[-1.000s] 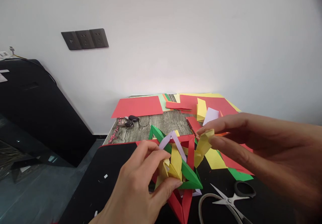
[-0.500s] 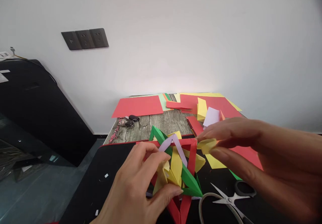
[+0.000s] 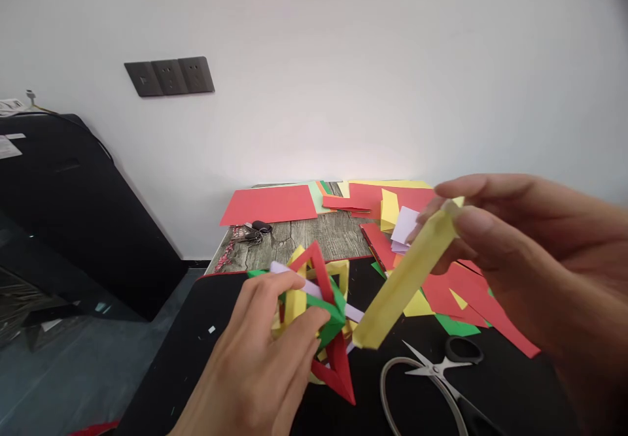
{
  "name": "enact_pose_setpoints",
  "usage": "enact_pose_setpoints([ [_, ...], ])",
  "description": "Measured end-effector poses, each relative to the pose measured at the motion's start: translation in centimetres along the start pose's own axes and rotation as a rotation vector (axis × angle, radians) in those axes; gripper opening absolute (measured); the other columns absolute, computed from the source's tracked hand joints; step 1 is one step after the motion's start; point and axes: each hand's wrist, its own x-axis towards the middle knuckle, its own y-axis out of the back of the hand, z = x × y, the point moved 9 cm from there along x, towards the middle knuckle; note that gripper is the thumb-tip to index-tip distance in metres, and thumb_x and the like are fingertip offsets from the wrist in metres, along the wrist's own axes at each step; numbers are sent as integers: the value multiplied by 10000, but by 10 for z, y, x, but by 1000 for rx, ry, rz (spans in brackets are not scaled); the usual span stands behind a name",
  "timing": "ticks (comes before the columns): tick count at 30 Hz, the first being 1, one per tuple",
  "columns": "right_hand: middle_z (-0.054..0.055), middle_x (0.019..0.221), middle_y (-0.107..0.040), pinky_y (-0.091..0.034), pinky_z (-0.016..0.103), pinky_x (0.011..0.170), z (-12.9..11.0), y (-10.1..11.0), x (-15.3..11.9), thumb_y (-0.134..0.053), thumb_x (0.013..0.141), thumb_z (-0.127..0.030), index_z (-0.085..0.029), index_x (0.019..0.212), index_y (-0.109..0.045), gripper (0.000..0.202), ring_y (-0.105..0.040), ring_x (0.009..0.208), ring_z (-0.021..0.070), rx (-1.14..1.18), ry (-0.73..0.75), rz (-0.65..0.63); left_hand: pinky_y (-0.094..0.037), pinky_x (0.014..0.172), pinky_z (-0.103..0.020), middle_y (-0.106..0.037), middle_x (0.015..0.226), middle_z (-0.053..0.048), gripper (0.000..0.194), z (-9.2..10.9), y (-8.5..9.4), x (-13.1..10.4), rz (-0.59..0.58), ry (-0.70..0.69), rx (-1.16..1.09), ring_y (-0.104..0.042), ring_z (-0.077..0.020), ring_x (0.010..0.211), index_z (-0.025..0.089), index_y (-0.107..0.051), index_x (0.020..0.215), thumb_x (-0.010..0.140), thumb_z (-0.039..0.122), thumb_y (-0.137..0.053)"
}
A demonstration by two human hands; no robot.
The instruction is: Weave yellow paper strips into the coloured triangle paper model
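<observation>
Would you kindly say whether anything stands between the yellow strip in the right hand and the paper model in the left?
Nothing visible does. The yellow strip, held by the right hand, has its lower end near the paper model; whether they touch is unclear. The left hand covers part of the model.

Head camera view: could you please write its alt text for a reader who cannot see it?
A person's left hand holds a paper model of interlaced red, green, yellow and lilac pieces; the right hand pinches a yellow strip. Open scissors lie on a black surface, with coloured sheets beyond.
</observation>
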Motion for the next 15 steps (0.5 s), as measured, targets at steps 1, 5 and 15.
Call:
enact_pose_setpoints([
  [1, -7, 786, -728, -612, 209, 552, 6, -2, 0, -669, 867, -381, -308, 1013, -707, 168, -701, 587, 138, 20, -36, -10, -525, 833, -304, -462, 1176, -104, 266, 0, 1, -3, -2, -14, 2, -518, -199, 1050, 187, -559, 1050, 887, 6, -453],
  [5, 63, 922, -737, -639, 294, 602, 23, -11, -2, -666, 856, -421, -240, 1068, -693, 280, -726, 689, 198, 100, -151, -47, -490, 840, -290, -463, 1199, -83, 267, 1, 3, -13, 14, -56, -12, -476, -196, 1093, 204, -558, 1070, 892, 16, -491],
  [15, 61, 951, -697, -642, 276, 660, 35, -24, -1, -654, 875, -358, -214, 1026, -700, 213, -683, 812, 172, 220, -193, -64, -493, 841, -263, -495, 1194, -84, 303, -12, 9, -23, 69, -75, -33, -513, -181, 1128, 193, -575, 1101, 903, -11, -469],
])
